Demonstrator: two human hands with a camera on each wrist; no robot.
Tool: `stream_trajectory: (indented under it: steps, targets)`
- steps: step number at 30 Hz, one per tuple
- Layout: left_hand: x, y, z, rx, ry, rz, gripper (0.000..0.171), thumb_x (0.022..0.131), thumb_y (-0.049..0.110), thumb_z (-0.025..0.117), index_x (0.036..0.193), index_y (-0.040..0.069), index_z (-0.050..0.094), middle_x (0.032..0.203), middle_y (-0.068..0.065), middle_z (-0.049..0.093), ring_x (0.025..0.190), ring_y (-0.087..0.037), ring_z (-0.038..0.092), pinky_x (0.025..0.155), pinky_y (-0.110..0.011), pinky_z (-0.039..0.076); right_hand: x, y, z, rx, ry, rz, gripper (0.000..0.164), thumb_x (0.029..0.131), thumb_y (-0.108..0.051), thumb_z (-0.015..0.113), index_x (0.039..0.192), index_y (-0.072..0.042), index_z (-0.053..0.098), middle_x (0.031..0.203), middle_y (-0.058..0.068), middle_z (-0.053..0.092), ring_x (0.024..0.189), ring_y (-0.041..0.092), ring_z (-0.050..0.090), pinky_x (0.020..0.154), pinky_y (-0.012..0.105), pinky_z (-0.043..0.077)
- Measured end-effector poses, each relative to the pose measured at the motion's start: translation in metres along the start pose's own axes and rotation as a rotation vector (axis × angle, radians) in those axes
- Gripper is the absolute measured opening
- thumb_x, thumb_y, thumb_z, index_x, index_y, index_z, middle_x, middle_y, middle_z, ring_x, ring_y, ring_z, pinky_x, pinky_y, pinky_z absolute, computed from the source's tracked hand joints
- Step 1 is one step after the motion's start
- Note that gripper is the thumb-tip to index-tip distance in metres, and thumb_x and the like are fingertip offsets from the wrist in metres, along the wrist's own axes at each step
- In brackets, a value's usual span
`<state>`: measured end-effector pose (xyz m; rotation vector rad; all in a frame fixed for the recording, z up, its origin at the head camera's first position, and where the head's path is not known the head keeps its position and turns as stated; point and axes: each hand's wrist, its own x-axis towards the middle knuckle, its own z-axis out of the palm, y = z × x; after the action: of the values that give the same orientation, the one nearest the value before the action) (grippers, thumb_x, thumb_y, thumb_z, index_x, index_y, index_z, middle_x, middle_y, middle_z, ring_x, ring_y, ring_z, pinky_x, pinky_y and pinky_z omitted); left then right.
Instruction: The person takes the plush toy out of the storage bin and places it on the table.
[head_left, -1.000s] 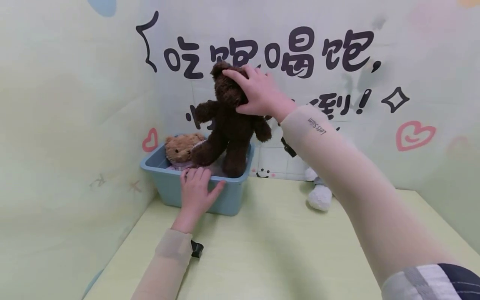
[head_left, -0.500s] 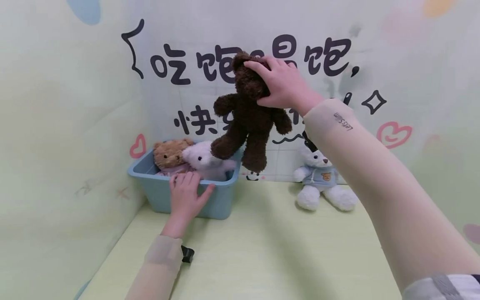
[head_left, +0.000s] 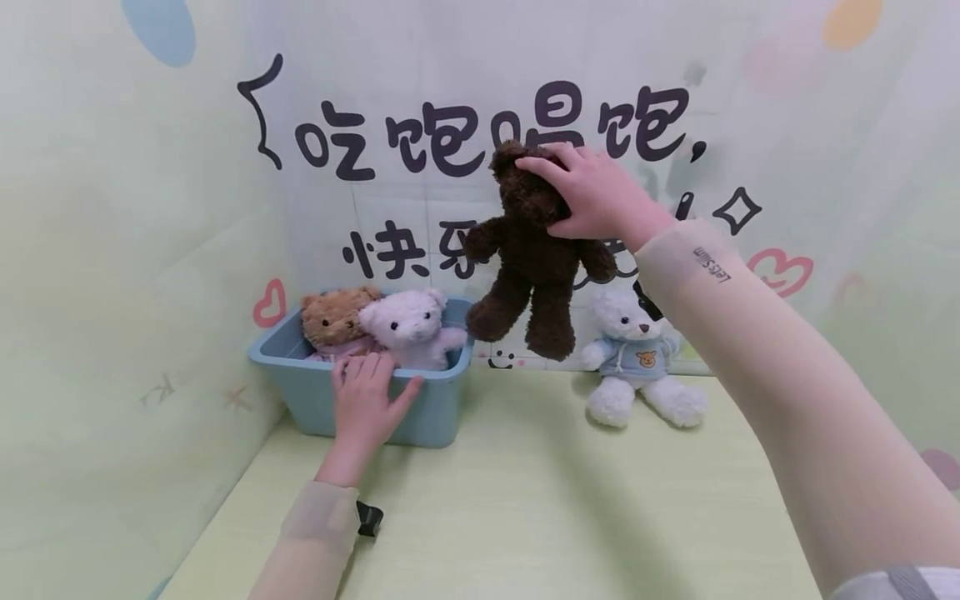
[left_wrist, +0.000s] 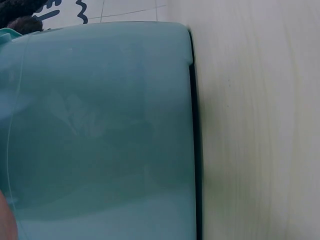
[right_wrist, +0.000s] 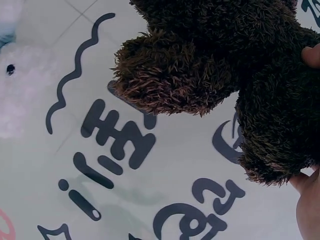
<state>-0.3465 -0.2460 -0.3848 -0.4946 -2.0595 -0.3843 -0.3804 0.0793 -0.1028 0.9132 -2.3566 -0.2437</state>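
"Where is the dark brown bear (head_left: 534, 258) being held?"

"In mid-air, above the surface (head_left: 480, 508) — between the blue basket (head_left: 431, 408) and the white bear in the blue hoodie (head_left: 637, 354). It is held upright, with both legs hanging down."

"And how is it gripped?"

"By the head. The right hand (head_left: 596, 196) is wrapped over it from the side, with the fingers spread across the top and the thumb set below, near the neck."

"What is being done by the left hand (head_left: 366, 400)?"

"The near rim of the basket is held by it: the fingers are bent over the edge and the thumb is laid out against the outer wall. The fingertips are hidden."

"Is anything kept in the basket?"

"Two toys are seen there, side by side: a light brown bear (head_left: 330, 317) on the left, and a small white bear (head_left: 408, 321) pressed against it on the right."

"Is the basket touched by the dark bear's foot?"

"That cannot be told — the foot is seen just beside the right-hand rim. The hoodie bear is seated well apart, near the back wall (head_left: 420, 50)."
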Motion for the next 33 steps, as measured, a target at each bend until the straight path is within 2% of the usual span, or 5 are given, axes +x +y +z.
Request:
stream_trajectory:
  steps: [5, 11, 17, 25, 33]
  targets:
    - [0.0, -0.001, 0.0, 0.005, 0.019, -0.002, 0.049, 0.081, 0.059, 0.044, 0.085, 0.01, 0.051, 0.079, -0.005, 0.048, 0.082, -0.029, 0.042, 0.088, -0.05, 0.02, -0.007, 0.006, 0.017, 0.003, -0.009, -0.027, 0.083, 0.067, -0.033, 0.068, 0.138, -0.029, 0.024, 0.131, 0.012, 0.033, 0.105, 0.036, 0.041, 0.088, 0.049, 0.031]
    - [-0.001, -0.004, 0.0, 0.011, 0.028, -0.004, 0.05, 0.081, 0.059, 0.044, 0.086, 0.01, 0.052, 0.079, -0.005, 0.048, 0.082, -0.029, 0.042, 0.089, -0.05, 0.02, -0.012, 0.006, 0.044, 0.054, -0.03, -0.054, 0.082, 0.067, -0.03, 0.069, 0.137, -0.027, 0.026, 0.132, 0.012, 0.031, 0.109, 0.036, 0.039, 0.091, 0.05, 0.027]
    - [-0.005, -0.005, -0.002, 0.012, 0.007, -0.017, 0.051, 0.081, 0.06, 0.043, 0.086, 0.01, 0.052, 0.079, -0.005, 0.048, 0.083, -0.029, 0.042, 0.09, -0.05, 0.018, -0.018, -0.001, 0.076, 0.087, -0.048, -0.069, 0.084, 0.067, -0.031, 0.07, 0.138, -0.026, 0.025, 0.132, 0.012, 0.032, 0.107, 0.035, 0.04, 0.09, 0.049, 0.029]
    - [-0.005, -0.001, -0.001, 0.016, -0.019, -0.013, 0.048, 0.081, 0.058, 0.045, 0.089, 0.011, 0.052, 0.083, -0.005, 0.05, 0.086, -0.029, 0.043, 0.092, -0.051, 0.018, -0.028, -0.007, 0.11, 0.11, -0.069, -0.07, 0.09, 0.066, -0.031, 0.071, 0.14, -0.028, 0.018, 0.132, 0.011, 0.032, 0.11, 0.034, 0.039, 0.089, 0.048, 0.03]
    - [-0.002, 0.0, 0.0, 0.01, 0.011, 0.001, 0.047, 0.081, 0.058, 0.045, 0.087, 0.012, 0.053, 0.081, -0.004, 0.051, 0.085, -0.028, 0.043, 0.091, -0.05, 0.018, -0.04, -0.005, 0.136, 0.121, -0.087, -0.02, 0.095, 0.066, -0.033, 0.072, 0.141, -0.026, 0.014, 0.135, 0.01, 0.03, 0.106, 0.034, 0.042, 0.089, 0.047, 0.032]
